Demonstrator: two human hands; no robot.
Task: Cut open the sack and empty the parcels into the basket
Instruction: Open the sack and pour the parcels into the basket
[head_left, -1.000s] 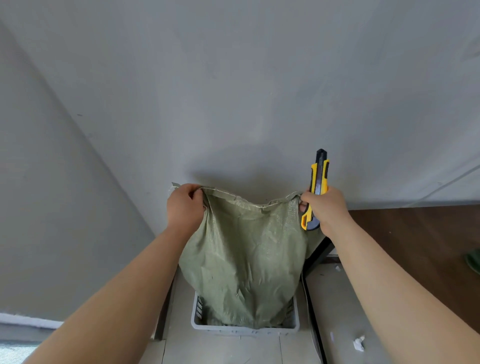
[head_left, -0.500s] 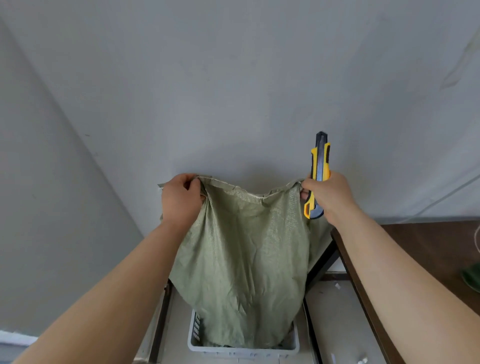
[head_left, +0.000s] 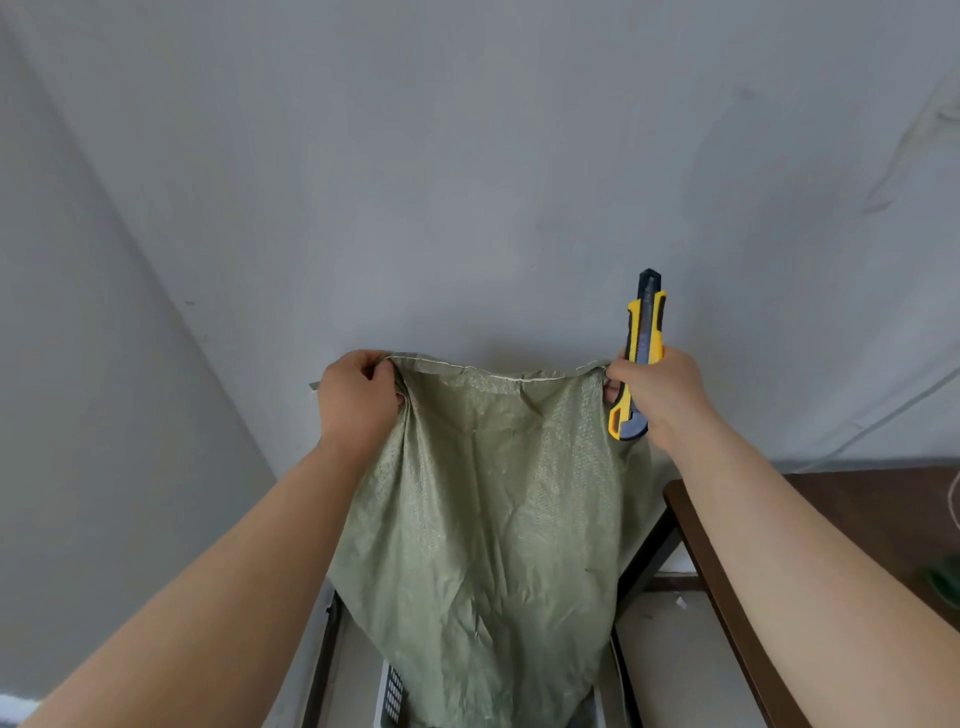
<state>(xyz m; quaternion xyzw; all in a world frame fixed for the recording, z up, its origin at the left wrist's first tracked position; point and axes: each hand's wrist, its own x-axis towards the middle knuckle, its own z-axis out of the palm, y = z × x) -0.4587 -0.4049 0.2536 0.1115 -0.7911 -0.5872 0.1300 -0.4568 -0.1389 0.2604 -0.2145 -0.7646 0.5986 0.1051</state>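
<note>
Hanging upside down in front of a grey wall (head_left: 467, 182), the green woven sack (head_left: 483, 519) was stretched between both hands, its stitched seam uppermost and its lower end dropping into the pale slatted basket (head_left: 390, 699) on the floor below (only a corner of the basket showed past the cloth). The left hand (head_left: 358, 400) was clenched on the sack's left top corner. The right hand (head_left: 662, 397) pinched the right top corner and, in the same fist, gripped a yellow and black utility knife (head_left: 641, 353), which stood nearly upright with its tip above the seam. No parcels could be seen. To the right stood a dark wooden bench (head_left: 737, 571), its edge just beside the sack.
</note>
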